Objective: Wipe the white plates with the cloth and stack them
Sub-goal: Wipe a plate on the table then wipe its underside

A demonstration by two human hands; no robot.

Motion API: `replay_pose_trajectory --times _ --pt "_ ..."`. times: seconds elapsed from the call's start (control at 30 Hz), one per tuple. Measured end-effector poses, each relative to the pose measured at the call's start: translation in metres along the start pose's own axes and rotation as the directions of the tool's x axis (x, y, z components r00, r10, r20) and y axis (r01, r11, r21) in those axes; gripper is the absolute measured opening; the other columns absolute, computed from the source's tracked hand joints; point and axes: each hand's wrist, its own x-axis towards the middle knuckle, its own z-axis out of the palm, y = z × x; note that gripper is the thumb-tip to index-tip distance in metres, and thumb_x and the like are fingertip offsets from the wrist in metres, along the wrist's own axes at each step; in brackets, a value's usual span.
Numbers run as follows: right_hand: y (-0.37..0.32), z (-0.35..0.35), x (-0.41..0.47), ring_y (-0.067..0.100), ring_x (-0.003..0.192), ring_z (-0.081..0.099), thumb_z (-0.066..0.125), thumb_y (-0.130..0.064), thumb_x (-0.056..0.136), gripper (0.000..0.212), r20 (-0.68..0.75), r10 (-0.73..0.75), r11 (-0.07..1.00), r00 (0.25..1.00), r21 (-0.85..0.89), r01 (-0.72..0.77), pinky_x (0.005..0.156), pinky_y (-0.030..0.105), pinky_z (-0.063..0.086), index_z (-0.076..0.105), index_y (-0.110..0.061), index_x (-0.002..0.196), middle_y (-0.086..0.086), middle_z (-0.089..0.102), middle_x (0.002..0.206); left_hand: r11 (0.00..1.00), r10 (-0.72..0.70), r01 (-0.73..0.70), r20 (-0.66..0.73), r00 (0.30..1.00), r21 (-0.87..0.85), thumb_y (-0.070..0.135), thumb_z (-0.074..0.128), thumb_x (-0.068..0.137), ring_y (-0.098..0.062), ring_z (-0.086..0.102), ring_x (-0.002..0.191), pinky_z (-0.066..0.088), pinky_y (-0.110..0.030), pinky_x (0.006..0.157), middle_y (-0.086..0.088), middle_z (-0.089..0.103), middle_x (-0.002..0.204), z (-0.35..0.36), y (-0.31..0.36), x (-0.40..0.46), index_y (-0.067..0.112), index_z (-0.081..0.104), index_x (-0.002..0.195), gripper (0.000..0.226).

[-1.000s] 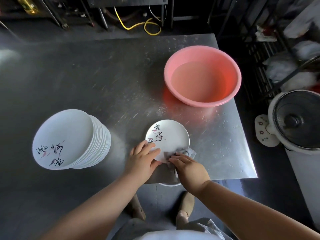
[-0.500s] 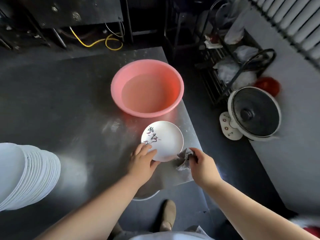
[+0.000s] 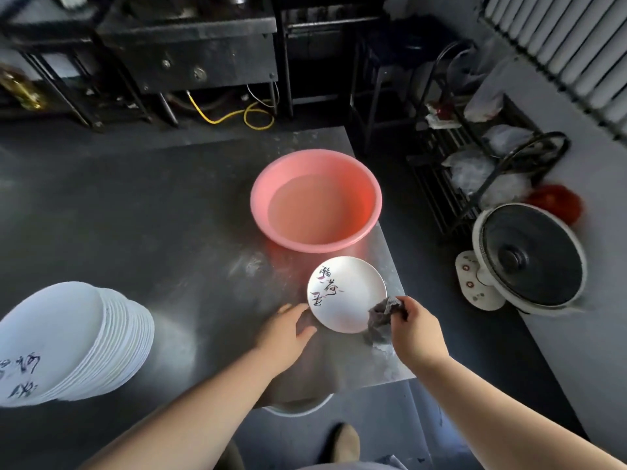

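— Steel, is it, that surface [image 3: 142, 212]?

— Grey brushed metal, yes, dull over most of it and shiny along the right edge. Dark metal frames and a looped yellow cable [image 3: 237, 117] lie behind it on the floor.

— What sits at the far left?

— A tall stack of plates [image 3: 68, 344], white and round, leaning a little, with dark brush lettering on the top one.

— And the left hand [image 3: 285, 334]?

— It lies flat on the surface, fingers relaxed and slightly spread, their tips at the near-left rim of a single plate [image 3: 346, 293]. Whether they actually touch the rim I cannot tell.

— That plate is apart from the stack?

— Well apart, near the right edge of the surface, flat and glossy, with the same lettering on its left half. Just behind it stands a pink plastic basin [image 3: 315, 200], round, with water in it.

— The right hand [image 3: 417, 330]?

— It pinches a crumpled grey cloth [image 3: 383, 315] between thumb and fingers, at the near-right rim of the plate.

— Further right?

— A dark wire rack [image 3: 475, 157] with pale bags on it, and a white round fan [image 3: 529, 259] lying on the floor.
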Motion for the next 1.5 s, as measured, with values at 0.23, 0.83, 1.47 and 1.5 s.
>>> replay_pose_trajectory --times 0.23,0.83,1.47,1.5 --pt "-0.001 0.008 0.002 0.013 0.078 0.064 0.044 -0.017 0.099 0.027 -0.034 0.111 0.994 0.993 -0.017 -0.111 0.06 0.026 0.046 0.065 -0.031 0.09 -0.01 0.068 0.084 0.511 -0.342 0.499 0.367 0.865 -0.7 0.021 0.057 0.108 -0.034 0.072 0.098 0.061 -0.038 0.073 -0.017 0.066 0.127 -0.005 0.043 0.03 0.016 0.038 0.153 0.049" --pt "-0.015 -0.051 -0.012 0.031 0.085 0.077 0.05 -0.009 0.096 0.031 0.235 0.417 0.639 0.878 0.611 -0.467 0.067 0.05 0.065 0.078 -0.02 0.09 0.014 0.079 0.092 0.608 -0.218 0.08 -0.069 0.974 -0.79 -0.008 0.048 0.1 -0.032 0.07 0.102 0.063 -0.027 0.066 -0.015 0.069 0.11 -0.039 0.075 -0.042 0.021 0.061 0.108 0.033" --pt "-0.142 -0.112 -0.034 0.005 0.113 0.07 0.041 -0.007 0.104 0.045 -0.11 -0.463 0.692 0.88 0.576 0.436 0.09 0.01 0.05 0.077 -0.034 0.109 -0.014 0.077 0.118 0.068 0.165 0.107 0.117 0.979 -0.992 0.002 0.049 0.1 -0.029 0.067 0.125 0.055 -0.04 0.104 -0.016 0.069 0.136 -0.158 0.127 -0.08 0.009 0.064 0.14 0.043" --pt "-0.15 -0.113 -0.038 0.001 0.114 0.068 0.043 -0.009 0.104 0.044 -0.149 -0.534 0.716 0.832 0.445 0.538 0.089 0.008 0.048 0.074 -0.04 0.111 -0.021 0.075 0.118 0.073 0.188 0.09 0.102 0.977 -0.993 0.001 0.049 0.1 -0.029 0.067 0.126 0.058 -0.039 0.101 -0.016 0.068 0.138 -0.159 0.127 -0.082 0.01 0.062 0.142 0.045"
